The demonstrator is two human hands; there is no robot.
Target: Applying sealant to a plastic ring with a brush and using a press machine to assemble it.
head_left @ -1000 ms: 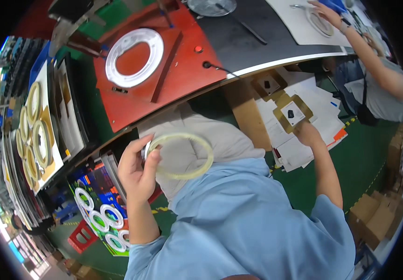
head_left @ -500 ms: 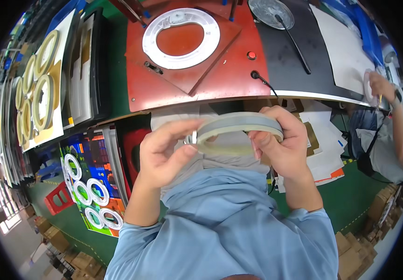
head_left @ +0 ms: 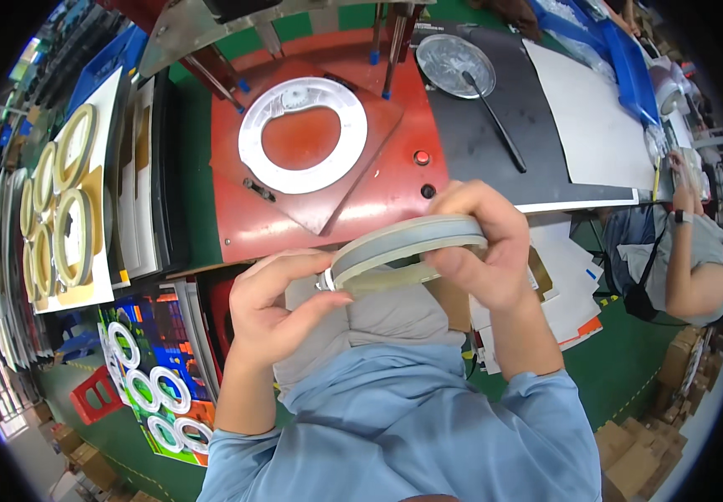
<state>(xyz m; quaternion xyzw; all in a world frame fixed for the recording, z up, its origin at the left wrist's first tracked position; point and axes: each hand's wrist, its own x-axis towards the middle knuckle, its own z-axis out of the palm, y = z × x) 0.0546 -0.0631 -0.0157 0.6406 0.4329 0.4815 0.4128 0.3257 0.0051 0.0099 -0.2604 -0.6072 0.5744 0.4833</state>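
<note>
Ring (head_left: 407,243), pale and grey-faced, is held edge-on between both hands just near of the red plate (head_left: 244,209), above the person's lap. Left hand (head_left: 282,305) pinches its left end, thumb and curled fingers closed on the rim beside a small metal piece. Right hand (head_left: 483,247) wraps the right end, fingers over the top edge and thumb beneath, closed on the ring. Both forearms rise from blue sleeves (head_left: 395,427) at the near edge.

Just far of the hands, the red plate carries a white ring fixture (head_left: 303,134), open at its upper left, with two round buttons (head_left: 421,157) near its right side. Right of it lies a black mat (head_left: 537,142) with a round metal dish (head_left: 453,63) and a dark rod (head_left: 495,121) leaning across it, then a white sheet (head_left: 587,117). Under the right hand a stack of papers (head_left: 566,293) sits on a lower shelf.

Well to the left, a board (head_left: 60,217) holds several cream rings, and near left a printed box (head_left: 148,376) shows white rings. At the far right another person's arm (head_left: 688,259) reaches up to the bench edge.
</note>
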